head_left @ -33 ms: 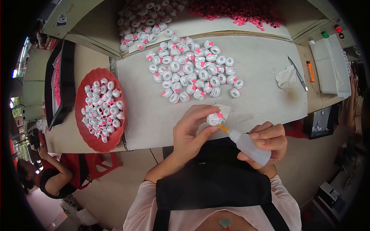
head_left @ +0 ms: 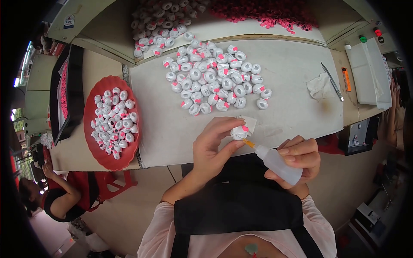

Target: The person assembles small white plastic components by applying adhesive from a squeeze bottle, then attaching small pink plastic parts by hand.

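Between the thumb and fingers of my left hand [head_left: 211, 144] is a small white rounded figure head [head_left: 238, 133] with a pink part on its side. A bit of white paper or cloth [head_left: 249, 124] shows just behind it. My right hand [head_left: 303, 159] is wrapped round a translucent white squeeze bottle [head_left: 282, 167], tilted up to the left. Its thin amber nozzle [head_left: 248, 143] reaches the lower edge of the figure head, and the tip appears to touch it. Whether any liquid comes out is too small to tell.
Ahead lies a pile of similar white heads [head_left: 215, 77]. A red scalloped tray [head_left: 91, 129] of them stands left. Small pink parts [head_left: 266, 15] fill the back shelf. Tweezers [head_left: 332, 81], crumpled tissue [head_left: 319, 87], an orange tube [head_left: 346, 79] and a white bin [head_left: 365, 81] lie right. Another person [head_left: 64, 198] sits at far left.
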The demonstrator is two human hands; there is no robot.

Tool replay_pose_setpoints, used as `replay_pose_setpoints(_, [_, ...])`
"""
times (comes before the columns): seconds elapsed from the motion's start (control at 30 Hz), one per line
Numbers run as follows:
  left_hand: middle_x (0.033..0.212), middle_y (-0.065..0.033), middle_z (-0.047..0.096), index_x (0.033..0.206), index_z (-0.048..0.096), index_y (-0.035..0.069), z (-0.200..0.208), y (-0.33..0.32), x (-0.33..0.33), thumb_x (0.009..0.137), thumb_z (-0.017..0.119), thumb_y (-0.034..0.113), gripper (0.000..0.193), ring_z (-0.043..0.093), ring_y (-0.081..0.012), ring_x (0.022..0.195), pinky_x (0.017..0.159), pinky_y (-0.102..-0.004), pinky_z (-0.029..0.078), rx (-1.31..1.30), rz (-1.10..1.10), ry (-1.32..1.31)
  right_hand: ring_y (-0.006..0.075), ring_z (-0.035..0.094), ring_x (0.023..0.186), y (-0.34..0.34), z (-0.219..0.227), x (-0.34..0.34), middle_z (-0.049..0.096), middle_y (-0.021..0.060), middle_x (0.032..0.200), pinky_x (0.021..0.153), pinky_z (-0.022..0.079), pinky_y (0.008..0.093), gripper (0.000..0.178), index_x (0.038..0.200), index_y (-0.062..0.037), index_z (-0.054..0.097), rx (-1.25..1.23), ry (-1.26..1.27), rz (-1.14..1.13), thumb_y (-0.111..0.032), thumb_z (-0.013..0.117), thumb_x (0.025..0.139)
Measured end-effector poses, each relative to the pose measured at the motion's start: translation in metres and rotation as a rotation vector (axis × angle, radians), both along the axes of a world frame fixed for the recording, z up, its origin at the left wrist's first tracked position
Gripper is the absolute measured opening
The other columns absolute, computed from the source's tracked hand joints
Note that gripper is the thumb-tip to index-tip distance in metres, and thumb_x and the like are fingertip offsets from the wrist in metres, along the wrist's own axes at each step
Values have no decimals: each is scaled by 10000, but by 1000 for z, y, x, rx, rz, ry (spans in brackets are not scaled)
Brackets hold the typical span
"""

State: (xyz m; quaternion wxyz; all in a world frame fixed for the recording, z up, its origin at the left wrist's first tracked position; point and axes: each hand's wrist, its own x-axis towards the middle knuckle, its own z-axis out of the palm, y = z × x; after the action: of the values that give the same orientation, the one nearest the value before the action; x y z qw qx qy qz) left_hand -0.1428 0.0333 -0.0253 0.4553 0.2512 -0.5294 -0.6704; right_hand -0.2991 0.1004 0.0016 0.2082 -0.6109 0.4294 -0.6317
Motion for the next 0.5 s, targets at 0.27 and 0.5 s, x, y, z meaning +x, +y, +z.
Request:
replay_pose_setpoints(0.27, [1010,-111,508,1023,527,11,-2,-6,3,696,578,-34,333,487,-181,929,768,-269,415,-151,66,-190,122,475,602,-1,-1,-4,478,70,797,537,427,220,409,810,-72,462,24,49,-31,-170,769,558])
replay_pose_setpoints(0.5, [1040,-118,485,1063,479,-34,-3,-19,25,714,533,-73,355,463,-180,971,824,-283,374,-60,123,-78,148,511,731,-22,1,-29,477,97,857,638,416,230,325,855,-35,471,156,-108,-4,19,674,607])
